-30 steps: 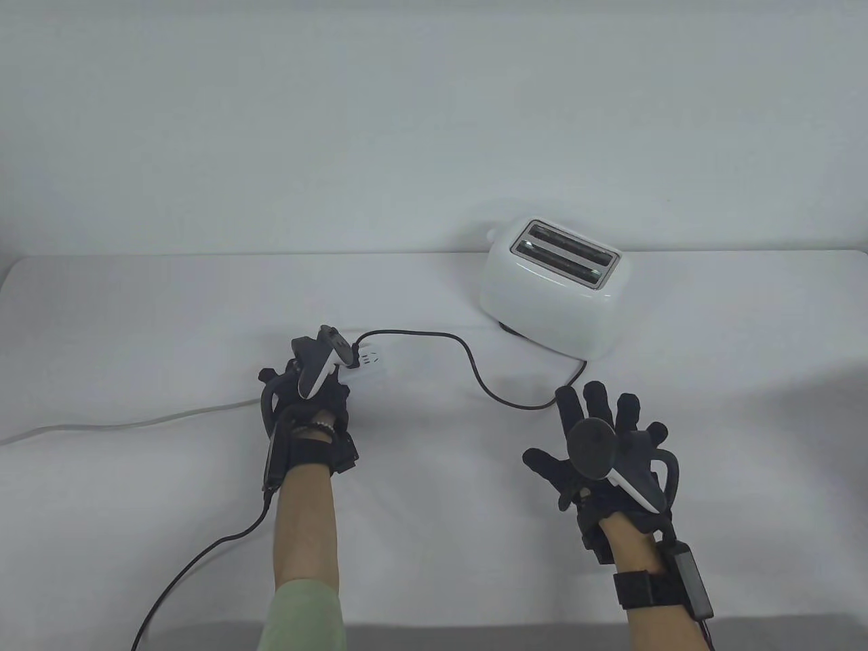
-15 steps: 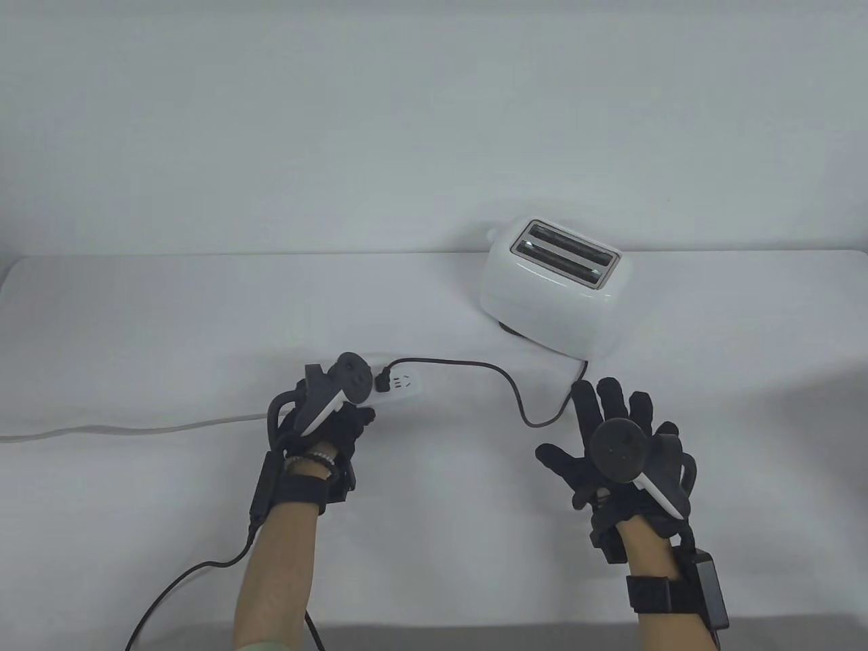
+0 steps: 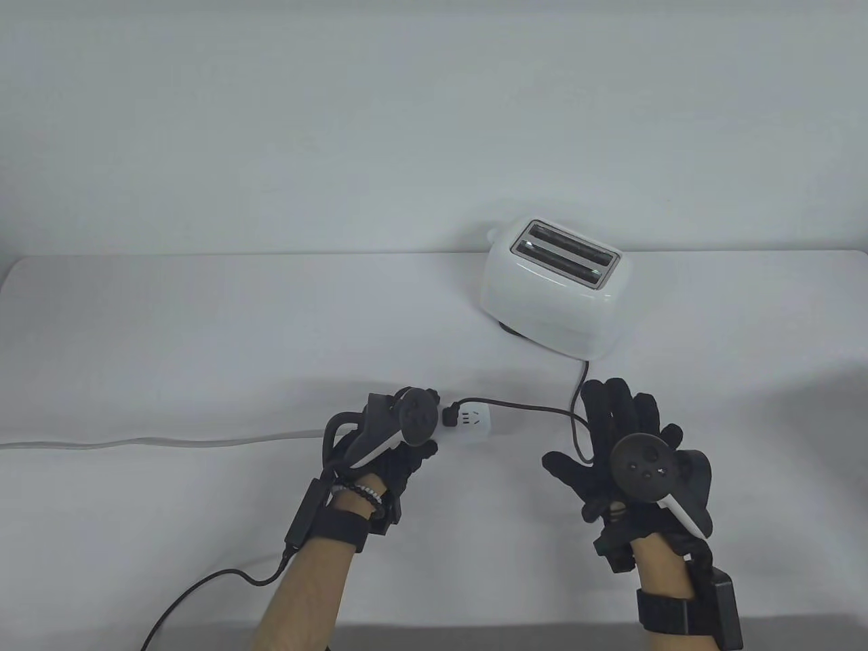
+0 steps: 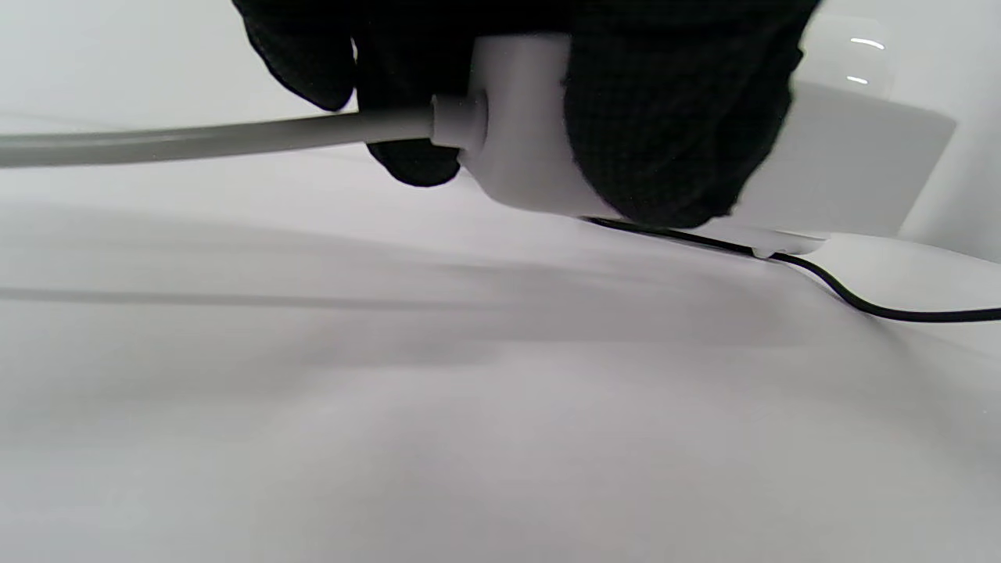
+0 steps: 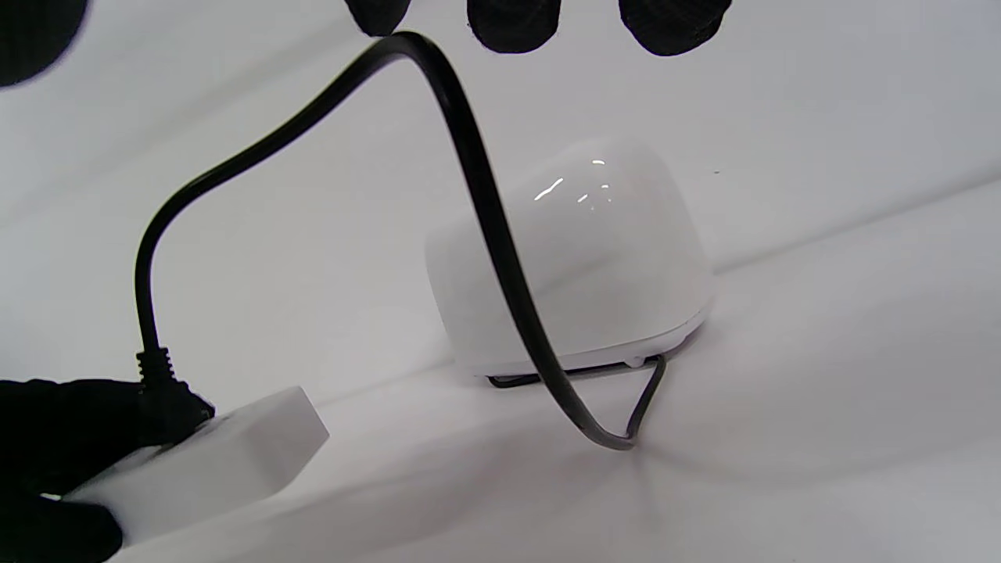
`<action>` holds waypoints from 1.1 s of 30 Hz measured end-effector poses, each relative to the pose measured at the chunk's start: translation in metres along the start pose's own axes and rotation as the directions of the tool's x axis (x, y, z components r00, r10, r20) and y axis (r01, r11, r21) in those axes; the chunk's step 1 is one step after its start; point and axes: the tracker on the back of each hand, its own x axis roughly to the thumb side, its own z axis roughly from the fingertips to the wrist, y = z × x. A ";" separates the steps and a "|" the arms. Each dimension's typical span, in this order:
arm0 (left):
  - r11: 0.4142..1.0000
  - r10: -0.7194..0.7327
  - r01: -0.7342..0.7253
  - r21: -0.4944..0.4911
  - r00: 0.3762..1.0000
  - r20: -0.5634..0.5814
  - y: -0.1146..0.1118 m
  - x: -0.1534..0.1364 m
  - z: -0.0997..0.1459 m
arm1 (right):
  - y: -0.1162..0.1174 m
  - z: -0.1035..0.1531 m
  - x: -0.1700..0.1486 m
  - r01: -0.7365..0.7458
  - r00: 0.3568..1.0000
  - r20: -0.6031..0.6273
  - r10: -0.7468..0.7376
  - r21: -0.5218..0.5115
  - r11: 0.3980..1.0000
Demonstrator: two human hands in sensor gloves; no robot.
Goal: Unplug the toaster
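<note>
Both hands flank power strip (image 3: 472, 424); left hand (image 3: 397, 451) grips it, plug (image 3: 450, 414) seated.

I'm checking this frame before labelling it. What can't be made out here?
- Plug prongs: seated in the power strip, hidden in every view.
- Left hand fingers: under its tracker in the table view.
- White cable far end: cut off by the left edge.
- Toaster controls: facing away.

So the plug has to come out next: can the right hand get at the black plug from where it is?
Probably yes. The right hand is open, holding nothing, and the black plug sits exposed atop the power strip; only slack cord lies between.
</note>
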 end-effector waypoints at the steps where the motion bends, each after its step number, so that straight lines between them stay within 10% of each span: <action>1: 1.000 -0.012 0.012 0.002 1.000 0.008 -0.002 0.001 0.002 | -0.001 0.000 0.000 0.000 1.000 0.002 0.000 -0.006 1.000; 24: 0.999 -0.018 0.019 -0.043 1.000 0.021 -0.050 0.027 -0.003 | 0.009 0.001 0.023 -0.153 0.986 0.063 0.153 -0.008 0.988; 33: 0.998 0.006 -0.005 -0.055 1.000 0.008 -0.050 0.025 -0.002 | 0.038 -0.019 0.100 -0.558 0.784 0.250 0.568 -0.117 0.822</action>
